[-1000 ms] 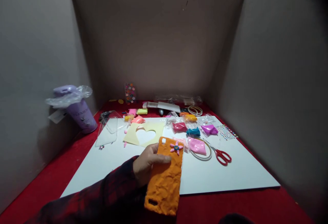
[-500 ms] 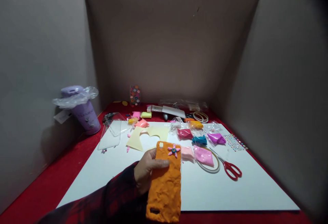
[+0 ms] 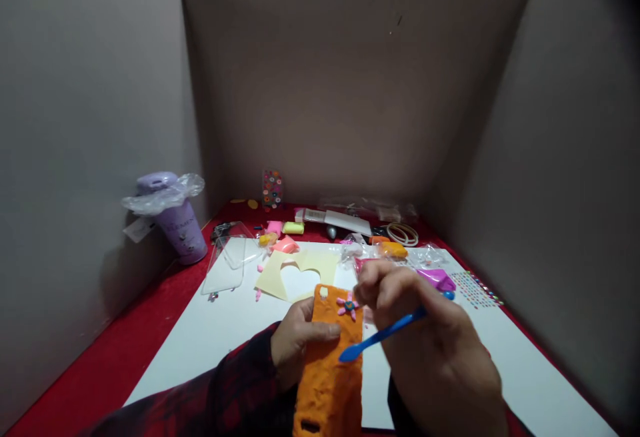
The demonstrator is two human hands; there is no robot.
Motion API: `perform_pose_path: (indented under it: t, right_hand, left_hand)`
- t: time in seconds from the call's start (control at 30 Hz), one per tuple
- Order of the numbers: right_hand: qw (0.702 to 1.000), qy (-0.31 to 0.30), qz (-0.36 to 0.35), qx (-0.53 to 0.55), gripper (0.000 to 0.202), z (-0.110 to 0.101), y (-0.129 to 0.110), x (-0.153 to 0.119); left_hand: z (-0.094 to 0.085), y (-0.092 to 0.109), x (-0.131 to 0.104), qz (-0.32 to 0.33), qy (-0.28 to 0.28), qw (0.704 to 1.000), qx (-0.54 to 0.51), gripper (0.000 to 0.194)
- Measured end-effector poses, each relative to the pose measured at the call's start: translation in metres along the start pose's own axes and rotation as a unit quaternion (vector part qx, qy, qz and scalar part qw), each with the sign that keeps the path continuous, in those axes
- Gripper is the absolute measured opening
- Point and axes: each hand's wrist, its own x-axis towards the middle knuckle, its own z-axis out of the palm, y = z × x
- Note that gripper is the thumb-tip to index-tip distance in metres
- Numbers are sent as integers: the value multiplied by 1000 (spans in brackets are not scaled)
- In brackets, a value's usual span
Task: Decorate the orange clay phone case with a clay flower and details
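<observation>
My left hand (image 3: 295,340) grips a phone case (image 3: 327,383) coated in bumpy orange clay, its thumb pressed on the front. The case is held upright, with a cut-out near the top and another near the bottom. A pink clay flower (image 3: 349,305) with a teal centre sits at its upper right. In my right hand (image 3: 445,350) is a blue clay modelling tool (image 3: 387,331), slanting down to the left, its flat tip over the case. Whether the tip touches the clay I cannot tell. The curled right fingertips are beside the flower.
A white board (image 3: 200,350) lies on red cloth. Yellow paper (image 3: 270,277) with a heart cut-out, clear cases (image 3: 223,277), bagged clay (image 3: 393,250) and a gem sheet (image 3: 473,290) lie beyond my hands. A purple cup (image 3: 183,230) stands left. Grey walls enclose the sides and back.
My right hand has come into view from the right with the blue modelling tool. It now covers the scissors and some clay packets. The view has shifted slightly.
</observation>
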Motion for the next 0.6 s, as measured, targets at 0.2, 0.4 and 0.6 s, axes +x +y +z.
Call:
perform_pose_path:
  t: [0.2, 0.4, 0.6]
  right_hand:
    - [984, 59, -47, -161, 46, -36, 40, -22]
    - [968, 69, -128, -205, 21, -45, 42, -28]
    - [965, 93, -117, -217, 7, -50, 43, -24]
  left_hand:
    - [6, 1, -2, 8, 19, 1000, -3, 36]
    - [4, 0, -4, -3, 37, 999, 9, 37]
    - [4, 2, -5, -12, 35, 999, 8, 43]
